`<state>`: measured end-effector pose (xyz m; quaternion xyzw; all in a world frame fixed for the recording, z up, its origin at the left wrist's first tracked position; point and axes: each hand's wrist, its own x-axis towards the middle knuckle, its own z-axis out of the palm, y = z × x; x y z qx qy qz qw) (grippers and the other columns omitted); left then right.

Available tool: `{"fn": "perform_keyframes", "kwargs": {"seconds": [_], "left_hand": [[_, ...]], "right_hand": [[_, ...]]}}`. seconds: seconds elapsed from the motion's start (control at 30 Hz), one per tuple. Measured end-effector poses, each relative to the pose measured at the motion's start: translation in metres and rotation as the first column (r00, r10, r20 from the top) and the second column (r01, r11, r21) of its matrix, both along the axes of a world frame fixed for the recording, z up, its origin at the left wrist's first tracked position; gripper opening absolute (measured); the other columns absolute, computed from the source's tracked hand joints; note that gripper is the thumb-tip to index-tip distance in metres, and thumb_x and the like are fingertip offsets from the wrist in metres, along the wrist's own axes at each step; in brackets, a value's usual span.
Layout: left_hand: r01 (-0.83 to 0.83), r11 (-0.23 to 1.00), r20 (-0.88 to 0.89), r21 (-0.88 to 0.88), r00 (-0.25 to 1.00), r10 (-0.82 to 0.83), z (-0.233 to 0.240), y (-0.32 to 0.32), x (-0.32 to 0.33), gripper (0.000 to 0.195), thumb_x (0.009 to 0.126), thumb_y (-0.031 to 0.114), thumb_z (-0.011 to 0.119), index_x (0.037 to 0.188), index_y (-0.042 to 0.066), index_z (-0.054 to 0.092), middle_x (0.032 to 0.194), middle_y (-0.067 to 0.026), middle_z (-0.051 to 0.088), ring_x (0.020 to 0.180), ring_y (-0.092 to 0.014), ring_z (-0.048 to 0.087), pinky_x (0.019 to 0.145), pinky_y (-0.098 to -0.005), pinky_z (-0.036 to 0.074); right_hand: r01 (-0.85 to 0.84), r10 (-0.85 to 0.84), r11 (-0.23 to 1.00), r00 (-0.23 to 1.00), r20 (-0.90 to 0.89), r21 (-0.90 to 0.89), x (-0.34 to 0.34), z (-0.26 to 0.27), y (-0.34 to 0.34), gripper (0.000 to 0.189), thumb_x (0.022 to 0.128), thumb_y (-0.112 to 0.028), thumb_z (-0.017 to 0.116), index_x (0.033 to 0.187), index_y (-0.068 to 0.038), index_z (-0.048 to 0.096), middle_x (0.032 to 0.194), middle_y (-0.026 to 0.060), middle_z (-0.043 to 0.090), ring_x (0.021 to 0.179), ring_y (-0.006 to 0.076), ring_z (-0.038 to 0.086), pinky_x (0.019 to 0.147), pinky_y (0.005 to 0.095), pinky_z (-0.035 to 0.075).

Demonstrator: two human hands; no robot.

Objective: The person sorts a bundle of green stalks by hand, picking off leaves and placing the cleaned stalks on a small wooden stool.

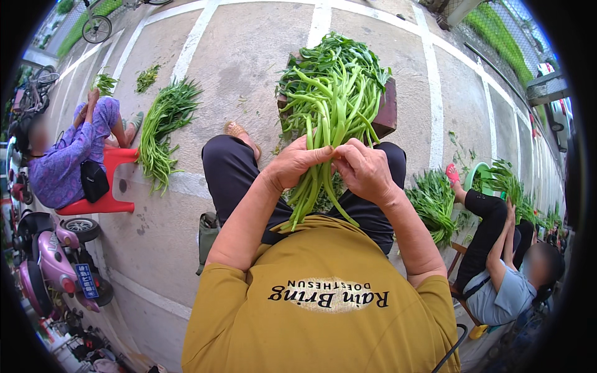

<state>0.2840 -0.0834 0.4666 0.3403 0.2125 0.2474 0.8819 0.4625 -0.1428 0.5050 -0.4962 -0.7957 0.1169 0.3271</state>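
Note:
Long green stems of a leafy vegetable, like water spinach (338, 105), form a large bunch in front of me, leaves pointing away, their cut ends hanging over my lap. My left hand (296, 161) wraps around the stems near their lower part, its thumb across the front. My right hand (364, 168) pinches at the bunch from the other side, its fingertips beside my left thumb; the exact stem it holds is hidden. Beyond my knees, the leafy part rests over a dark reddish-brown box or low stool (387, 109).
A pile of greens (165, 126) lies on the paving at left, near a person on a red plastic stool (109, 184). More greens (433, 203) lie at right by another seated person and a green basin (478, 177). A pink scooter (58, 261) stands at lower left.

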Motion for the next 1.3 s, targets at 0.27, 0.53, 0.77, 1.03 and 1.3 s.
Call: {"fn": "perform_keyframes", "kwargs": {"seconds": [0.27,0.53,0.77,1.03,1.3], "left_hand": [[0.028,0.997,-0.028,0.073,0.999,-0.026,0.003,0.000,0.000,0.044,0.089,0.022,0.066,0.126,0.005,0.051,0.110,-0.0034,0.060,0.094,-0.012,0.058,0.080,-0.0275,0.049],[-0.070,0.996,0.051,0.055,0.996,0.067,-0.001,-0.007,0.004,0.046,0.090,0.019,0.064,0.130,0.004,0.047,0.114,-0.0056,0.059,0.100,-0.014,0.058,0.087,-0.0300,0.048],[-0.148,0.989,0.105,-0.026,0.983,0.150,0.003,-0.001,0.002,0.028,0.091,0.017,0.062,0.113,0.002,0.056,0.102,-0.0087,0.062,0.087,-0.018,0.064,0.077,-0.0325,0.054],[-0.260,0.963,0.091,-0.076,0.960,0.267,0.001,0.008,0.005,0.026,0.089,0.011,0.061,0.112,0.002,0.056,0.100,-0.0105,0.063,0.087,-0.022,0.065,0.078,-0.0369,0.056],[-0.438,0.899,-0.024,-0.028,0.899,0.437,-0.016,0.008,0.019,0.024,0.087,0.007,0.060,0.110,0.001,0.057,0.097,-0.0087,0.063,0.086,-0.020,0.065,0.076,-0.0355,0.056]], "right_hand": [[0.011,-0.011,0.999,1.000,0.002,-0.041,0.000,-0.006,-0.003,0.015,0.080,-0.006,0.066,0.092,-0.007,0.056,0.074,0.0067,0.057,0.061,0.0282,0.060,0.052,0.0360,0.047],[0.139,-0.210,0.960,0.931,-0.299,-0.243,-0.005,-0.016,-0.004,0.010,0.081,-0.004,0.063,0.087,-0.005,0.054,0.073,0.0073,0.059,0.059,0.0239,0.062,0.054,0.0321,0.048],[0.179,-0.230,0.959,0.945,-0.233,-0.221,0.013,-0.016,-0.011,0.012,0.080,0.000,0.063,0.089,-0.005,0.058,0.073,0.0066,0.057,0.058,0.0193,0.059,0.054,0.0292,0.048],[0.133,-0.215,0.952,0.932,-0.293,-0.276,0.040,-0.010,-0.022,0.010,0.083,0.001,0.059,0.092,-0.001,0.060,0.088,0.0061,0.057,0.068,0.0129,0.058,0.060,0.0247,0.047],[0.117,-0.208,0.955,0.920,-0.333,-0.273,0.039,0.016,-0.014,0.012,0.088,-0.002,0.057,0.098,0.000,0.062,0.098,0.0087,0.057,0.081,0.0161,0.059,0.068,0.0259,0.048]]}}
